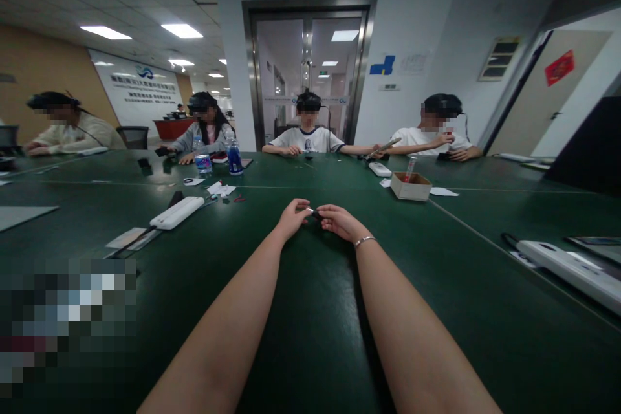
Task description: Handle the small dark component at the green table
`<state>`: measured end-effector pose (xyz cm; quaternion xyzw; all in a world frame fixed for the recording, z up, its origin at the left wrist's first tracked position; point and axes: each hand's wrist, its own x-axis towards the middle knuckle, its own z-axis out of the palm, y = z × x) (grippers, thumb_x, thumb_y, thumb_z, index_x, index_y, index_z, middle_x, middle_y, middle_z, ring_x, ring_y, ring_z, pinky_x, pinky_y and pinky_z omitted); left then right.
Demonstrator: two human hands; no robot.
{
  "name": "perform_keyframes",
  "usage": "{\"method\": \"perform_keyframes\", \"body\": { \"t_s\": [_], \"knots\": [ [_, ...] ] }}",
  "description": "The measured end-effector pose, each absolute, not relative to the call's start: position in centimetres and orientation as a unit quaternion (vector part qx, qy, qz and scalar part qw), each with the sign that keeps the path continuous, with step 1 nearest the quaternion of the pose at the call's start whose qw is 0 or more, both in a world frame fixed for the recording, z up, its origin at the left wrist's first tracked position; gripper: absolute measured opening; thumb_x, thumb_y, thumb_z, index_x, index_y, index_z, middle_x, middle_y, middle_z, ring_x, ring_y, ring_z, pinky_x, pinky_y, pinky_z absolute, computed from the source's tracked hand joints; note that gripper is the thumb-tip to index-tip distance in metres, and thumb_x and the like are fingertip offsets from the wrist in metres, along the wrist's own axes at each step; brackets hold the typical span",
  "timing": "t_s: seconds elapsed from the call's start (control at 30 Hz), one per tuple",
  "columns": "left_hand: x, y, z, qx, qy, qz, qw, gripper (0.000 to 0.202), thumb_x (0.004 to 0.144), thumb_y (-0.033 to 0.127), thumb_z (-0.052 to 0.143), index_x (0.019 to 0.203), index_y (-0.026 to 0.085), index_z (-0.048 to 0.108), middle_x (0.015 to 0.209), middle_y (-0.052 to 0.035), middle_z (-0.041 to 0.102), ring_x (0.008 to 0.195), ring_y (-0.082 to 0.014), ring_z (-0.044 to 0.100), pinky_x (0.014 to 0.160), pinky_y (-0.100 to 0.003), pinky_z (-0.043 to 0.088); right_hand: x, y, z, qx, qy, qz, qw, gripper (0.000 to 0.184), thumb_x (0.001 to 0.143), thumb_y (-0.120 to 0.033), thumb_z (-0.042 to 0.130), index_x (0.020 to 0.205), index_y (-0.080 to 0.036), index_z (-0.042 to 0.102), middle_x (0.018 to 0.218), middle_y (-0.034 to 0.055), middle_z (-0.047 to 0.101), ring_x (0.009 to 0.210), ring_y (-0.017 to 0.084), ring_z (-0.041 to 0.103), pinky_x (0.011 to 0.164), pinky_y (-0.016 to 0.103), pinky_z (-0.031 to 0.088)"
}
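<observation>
Both my arms stretch out over a dark green table (310, 336). My left hand (292, 217) and my right hand (339, 220) meet at the middle, fingers curled. Between their fingertips they pinch a small dark object (314, 213) with a pale end; it is too small to name. A thin bracelet (365, 240) circles my right wrist. Both hands rest on or just above the tabletop.
A white power strip (177, 212) lies to the left, another (572, 268) at the right edge. A small cardboard box (410, 185) stands ahead right. Water bottles (234, 156), papers and small parts lie farther back. Several people sit round the far side.
</observation>
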<state>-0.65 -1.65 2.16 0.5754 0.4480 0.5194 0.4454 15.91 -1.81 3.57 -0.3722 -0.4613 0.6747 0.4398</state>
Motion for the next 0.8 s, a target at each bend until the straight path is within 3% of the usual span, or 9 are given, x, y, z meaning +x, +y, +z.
{"method": "perform_keyframes", "body": {
  "t_s": [0.2,0.37,0.47,0.57,0.67,0.8],
  "knots": [
    [-1.0,-1.8,2.5,0.591,0.432,0.519,0.441,0.026,0.076,0.018,0.065,0.101,0.013,0.06,0.086,-0.0057,0.061,0.072,-0.0104,0.059,0.06,-0.019,0.05,15.3,-1.5,3.0,-0.397,-0.5,0.644,0.422,0.024,0.074,0.002,0.069,0.084,-0.012,0.052,0.066,0.0051,0.064,0.056,0.014,0.065,0.054,0.022,0.057],
    [-0.8,-1.4,1.6,0.616,0.447,0.486,0.43,0.018,0.077,0.022,0.066,0.092,0.012,0.061,0.084,-0.0051,0.062,0.052,-0.0052,0.056,0.052,-0.019,0.049,13.6,-1.1,1.9,-0.465,-0.588,0.515,0.417,0.031,0.064,0.001,0.076,0.074,-0.014,0.051,0.046,-0.0038,0.056,0.035,0.009,0.053,0.033,0.013,0.042],
    [-0.6,-1.6,1.3,0.607,0.468,0.476,0.43,0.017,0.079,0.02,0.063,0.093,0.013,0.059,0.088,-0.0064,0.063,0.051,-0.0071,0.059,0.05,-0.021,0.051,13.1,-1.4,1.9,-0.509,-0.616,0.446,0.404,0.028,0.065,0.0,0.075,0.074,-0.015,0.053,0.042,-0.0053,0.052,0.033,0.007,0.048,0.03,0.012,0.035],
    [-1.5,-2.2,1.6,0.586,0.478,0.467,0.458,0.016,0.08,0.019,0.062,0.094,0.013,0.056,0.092,-0.0075,0.062,0.055,-0.0091,0.062,0.053,-0.023,0.054,14.2,-2.7,2.5,-0.525,-0.666,0.409,0.336,0.02,0.071,-0.005,0.071,0.085,-0.013,0.058,0.051,-0.0025,0.055,0.038,0.008,0.05,0.034,0.014,0.037],
    [-3.9,-3.4,2.2,0.573,0.485,0.456,0.478,0.019,0.078,0.02,0.066,0.093,0.012,0.056,0.089,-0.0077,0.063,0.056,-0.0088,0.062,0.055,-0.022,0.054,16.7,-4.8,3.5,-0.514,-0.727,0.365,0.273,0.021,0.072,-0.011,0.072,0.09,-0.014,0.063,0.075,0.0023,0.058,0.043,0.006,0.05,0.039,0.017,0.04],
    [-8.5,-6.2,3.1,0.576,0.507,0.424,0.48,0.026,0.074,0.026,0.07,0.092,0.012,0.056,0.089,-0.0087,0.065,0.06,-0.0099,0.063,0.057,-0.022,0.054,21.3,-9.3,5.2,-0.486,-0.779,0.327,0.223,0.023,0.071,-0.021,0.073,0.094,-0.018,0.067,0.099,0.0059,0.052,0.055,0.005,0.05,0.048,0.018,0.043]
  ]
}}
